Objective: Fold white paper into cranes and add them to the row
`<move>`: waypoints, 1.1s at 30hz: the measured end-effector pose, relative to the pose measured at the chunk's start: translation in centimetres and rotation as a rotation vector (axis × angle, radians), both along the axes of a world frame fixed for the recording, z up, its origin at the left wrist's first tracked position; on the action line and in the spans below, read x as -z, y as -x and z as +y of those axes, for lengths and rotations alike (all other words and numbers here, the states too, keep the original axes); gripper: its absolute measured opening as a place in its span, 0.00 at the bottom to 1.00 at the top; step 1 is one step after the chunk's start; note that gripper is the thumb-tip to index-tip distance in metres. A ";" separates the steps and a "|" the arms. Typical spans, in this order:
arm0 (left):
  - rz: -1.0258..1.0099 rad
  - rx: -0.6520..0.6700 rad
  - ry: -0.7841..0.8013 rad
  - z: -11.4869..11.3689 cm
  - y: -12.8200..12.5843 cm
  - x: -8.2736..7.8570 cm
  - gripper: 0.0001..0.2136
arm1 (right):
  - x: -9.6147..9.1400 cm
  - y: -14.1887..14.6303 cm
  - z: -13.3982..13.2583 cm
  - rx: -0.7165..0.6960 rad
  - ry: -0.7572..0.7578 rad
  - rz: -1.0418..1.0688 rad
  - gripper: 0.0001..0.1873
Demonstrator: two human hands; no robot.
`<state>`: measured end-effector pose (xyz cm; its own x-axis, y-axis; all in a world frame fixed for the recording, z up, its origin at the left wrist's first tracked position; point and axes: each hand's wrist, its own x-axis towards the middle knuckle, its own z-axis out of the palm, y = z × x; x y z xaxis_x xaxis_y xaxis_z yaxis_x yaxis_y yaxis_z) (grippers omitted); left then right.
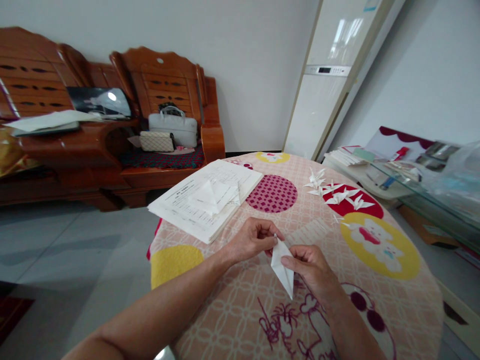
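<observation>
A white paper folded into a narrow diamond (282, 266) is held between both hands just above the table. My left hand (255, 237) pinches its upper corner, fingers closed. On its right edge, my right hand (309, 266) grips the paper with the thumb lying flat on the front face. The lower point of the diamond aims down toward me. Several finished white paper cranes (340, 196) stand in a group at the back right of the table. A stack of printed sheets (187, 200) lies to the left, with a creased white paper (212, 197) on top.
The round table wears a patterned cloth (232, 310). To the right, a glass-topped side table (397, 182) carries papers, a red object and a plastic bag. Wooden chairs (161, 75) with bags stand behind on the left, and a tall white air conditioner (318, 100) stands at the wall.
</observation>
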<state>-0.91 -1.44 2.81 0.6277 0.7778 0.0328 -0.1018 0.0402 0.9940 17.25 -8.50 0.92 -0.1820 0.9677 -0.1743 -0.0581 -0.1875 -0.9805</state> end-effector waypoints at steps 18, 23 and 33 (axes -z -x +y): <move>-0.058 -0.029 0.155 0.1 -0.7 0.5 0.25 | 0.3 0.2 0.0 0.062 0.066 0.092 0.17; -0.020 0.022 0.173 0.3 -0.8 0.8 0.17 | 0.4 0.1 0.0 0.008 0.044 0.096 0.16; 0.029 -0.052 0.086 0.1 -1.2 1.2 0.18 | 0.5 0.3 0.0 -0.023 0.025 0.058 0.12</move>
<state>0.29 -1.39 1.63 0.5859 0.8086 -0.0531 -0.0770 0.1207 0.9897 16.98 -8.48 0.46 -0.2143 0.9588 -0.1865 -0.1100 -0.2134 -0.9707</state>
